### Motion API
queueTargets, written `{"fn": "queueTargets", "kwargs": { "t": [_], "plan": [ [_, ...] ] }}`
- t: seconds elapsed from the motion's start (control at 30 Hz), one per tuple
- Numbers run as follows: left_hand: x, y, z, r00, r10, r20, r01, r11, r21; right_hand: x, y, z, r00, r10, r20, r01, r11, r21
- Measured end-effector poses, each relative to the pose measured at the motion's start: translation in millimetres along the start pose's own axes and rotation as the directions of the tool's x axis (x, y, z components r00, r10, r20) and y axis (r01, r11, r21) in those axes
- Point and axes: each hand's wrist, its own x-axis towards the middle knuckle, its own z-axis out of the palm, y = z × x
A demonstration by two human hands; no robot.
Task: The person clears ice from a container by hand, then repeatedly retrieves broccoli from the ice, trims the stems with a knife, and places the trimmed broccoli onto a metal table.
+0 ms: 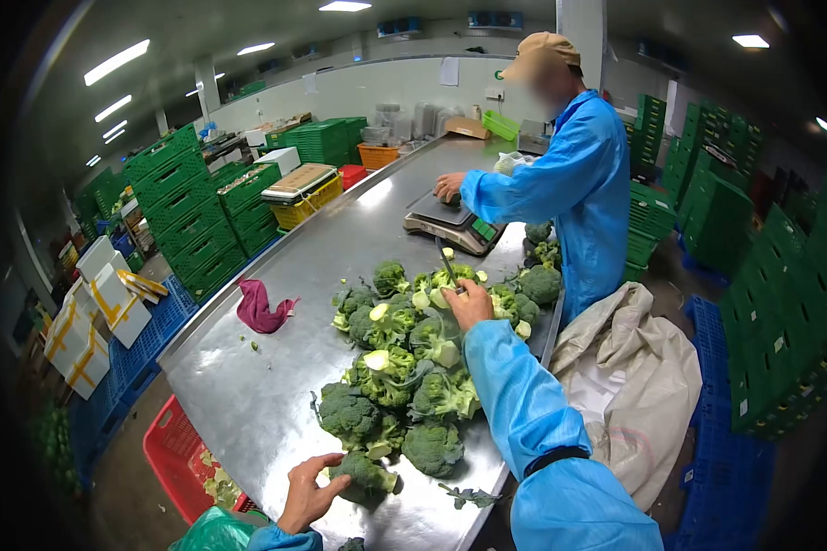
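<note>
My left hand point(311, 494) is at the near end of the steel table, its fingers and thumb curled around the edge of a broccoli head point(366, 474). My right hand point(470, 305) is closed on the handle of a knife point(446, 263), whose thin dark blade points away from me over the pile. Between and beyond my hands lies a heap of broccoli heads point(349, 415), several with pale cut stems facing up. A loose broccoli leaf point(470, 496) rests near the table's right edge.
Across the table point(248, 367), a co-worker point(570, 184) in blue has a hand at a scale point(455, 220). A maroon cloth point(264, 307) lies left. A red crate point(176, 459) with trimmings stands below the left edge, a woven sack point(648, 367) at right. Green crates point(179, 202) are stacked behind.
</note>
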Motion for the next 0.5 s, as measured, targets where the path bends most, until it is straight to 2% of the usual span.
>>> {"fn": "queueTargets", "kwargs": {
  "t": [0.07, 0.1, 0.13, 0.17, 0.2, 0.23, 0.27, 0.33, 0.4, 0.47, 0.5],
  "plan": [
    [-11.5, -6.2, -3.0, 1.0, -0.006, -0.007, 0.006, 1.0, 0.002, 1.9, 2.0, 2.8, 0.998, 0.003, -0.058, 0.002, 0.996, 0.094],
    [-18.4, -10.8, -3.3, 0.997, -0.072, -0.015, 0.071, 0.996, -0.05, 5.2, 6.0, 11.1, 0.966, -0.108, -0.233, 0.141, 0.982, 0.128],
    [-24.5, -12.9, -3.5, 0.99, -0.137, -0.02, 0.134, 0.986, -0.103, 5.8, 11.5, 11.7, 0.966, -0.113, -0.233, 0.145, 0.981, 0.128],
    [-31.1, -9.5, -6.0, 0.986, -0.165, -0.019, 0.16, 0.975, -0.155, 0.3, 1.4, 1.9, 0.983, 0.082, -0.166, -0.011, 0.921, 0.39],
    [-39.2, -11.3, -6.3, 0.968, -0.251, -0.022, 0.24, 0.945, -0.221, -1.8, -5.5, -3.8, 0.967, 0.251, -0.049, -0.169, 0.772, 0.613],
    [-48.9, -13.3, -8.8, 0.964, -0.267, 0.012, 0.262, 0.932, -0.25, 1.1, -1.1, 1.1, 0.958, 0.274, -0.087, -0.143, 0.718, 0.681],
    [-57.6, -17.5, -10.7, 0.958, -0.284, 0.05, 0.286, 0.918, -0.275, 1.7, 1.1, 3.8, 0.958, 0.272, -0.088, -0.142, 0.718, 0.681],
    [-70.2, -35.5, -10.1, 0.955, -0.295, 0.021, 0.288, 0.913, -0.287, 0.8, 4.8, 7.6, 0.898, 0.429, -0.092, -0.157, 0.511, 0.845],
    [-69.5, -40.0, -14.0, 0.953, -0.303, -0.01, 0.286, 0.91, -0.299, -10.5, -1.6, 10.8, 0.925, 0.369, -0.094, -0.134, 0.546, 0.827],
    [-68.7, -38.6, -18.1, 0.942, -0.334, -0.017, 0.309, 0.888, -0.342, -13.6, -2.0, 20.5, 0.941, 0.277, -0.192, -0.039, 0.656, 0.753],
    [-65.9, -34.2, -19.4, 0.942, -0.337, -0.009, 0.309, 0.875, -0.373, -15.3, -3.4, 21.0, 0.939, 0.282, -0.196, -0.04, 0.657, 0.753]
  ]
}}
